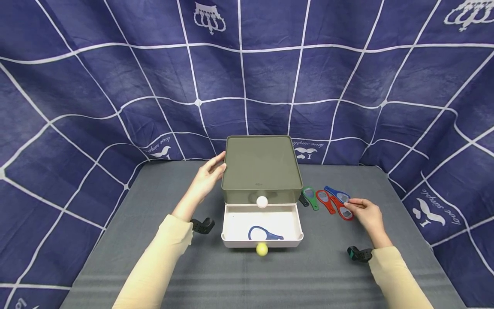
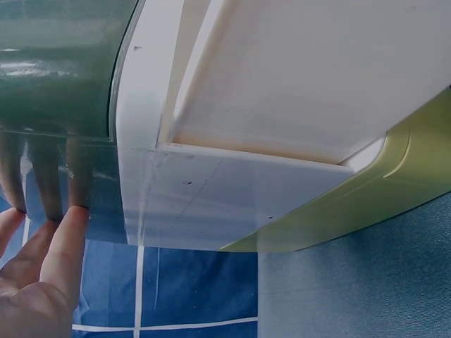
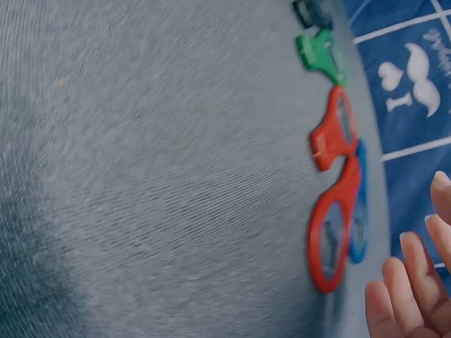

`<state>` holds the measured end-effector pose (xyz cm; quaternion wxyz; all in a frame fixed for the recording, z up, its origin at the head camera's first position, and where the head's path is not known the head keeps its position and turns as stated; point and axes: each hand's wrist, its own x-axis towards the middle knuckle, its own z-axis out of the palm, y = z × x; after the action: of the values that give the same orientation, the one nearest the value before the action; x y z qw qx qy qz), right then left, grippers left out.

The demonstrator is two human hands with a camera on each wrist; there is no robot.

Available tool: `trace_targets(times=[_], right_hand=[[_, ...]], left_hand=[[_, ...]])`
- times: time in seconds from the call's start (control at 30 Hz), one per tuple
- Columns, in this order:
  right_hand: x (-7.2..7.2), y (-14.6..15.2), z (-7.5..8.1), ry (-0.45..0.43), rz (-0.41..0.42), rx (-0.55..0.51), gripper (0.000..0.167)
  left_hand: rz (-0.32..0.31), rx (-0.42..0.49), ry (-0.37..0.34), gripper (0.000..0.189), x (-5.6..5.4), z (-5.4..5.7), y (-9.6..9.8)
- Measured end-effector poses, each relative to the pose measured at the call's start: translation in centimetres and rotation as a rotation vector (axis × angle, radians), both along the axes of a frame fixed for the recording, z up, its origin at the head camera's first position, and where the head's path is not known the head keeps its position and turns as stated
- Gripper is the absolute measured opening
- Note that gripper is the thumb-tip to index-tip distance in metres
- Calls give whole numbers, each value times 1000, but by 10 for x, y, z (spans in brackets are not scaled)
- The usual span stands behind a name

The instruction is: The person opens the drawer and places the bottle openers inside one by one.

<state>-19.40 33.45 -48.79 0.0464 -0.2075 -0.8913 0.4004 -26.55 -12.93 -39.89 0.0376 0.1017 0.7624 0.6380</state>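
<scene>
A dark olive-green box (image 1: 262, 163) stands mid-table over a pulled-out white drawer (image 1: 235, 219). In the drawer lies a blue magnifying glass (image 1: 266, 233). My left hand (image 1: 206, 180) rests its fingertips (image 2: 76, 218) against the box's left side, fingers extended. Just right of the box lie several more small magnifying glasses: green (image 1: 311, 197), red (image 1: 326, 201), another red (image 1: 342, 209) and a blue one (image 1: 336, 194). My right hand (image 1: 366, 214) hovers by the rightmost red one; in the right wrist view its fingers (image 3: 416, 274) look loosely extended, apart from the glasses.
A black handle (image 1: 303, 200) shows beside the box, partly covered. A white knob (image 1: 262, 202) sits on the upper front, a yellow knob (image 1: 262, 249) on the drawer front. Grey cloth covers the table (image 1: 320, 270); a blue gridded curtain (image 1: 270, 77) hangs behind.
</scene>
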Motion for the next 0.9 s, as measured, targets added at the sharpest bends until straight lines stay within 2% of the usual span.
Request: trace_targets(times=[0.17,0.4,0.63,0.9], right_hand=[[-3,2,-13,-32,-32,39,47],[-6,1,-24,-78,-71,38,47],[-9,-4,-29,-93,-32,69,54],[-10,-5,-35,-72,-21,130,49]], left_hand=[[0,5,-4,51,1,0,0],[-3,12,-9,51,0,1,-1],[-3,5,-1,51,0,0,-1],[-7,1,-7,51,2,2,0]])
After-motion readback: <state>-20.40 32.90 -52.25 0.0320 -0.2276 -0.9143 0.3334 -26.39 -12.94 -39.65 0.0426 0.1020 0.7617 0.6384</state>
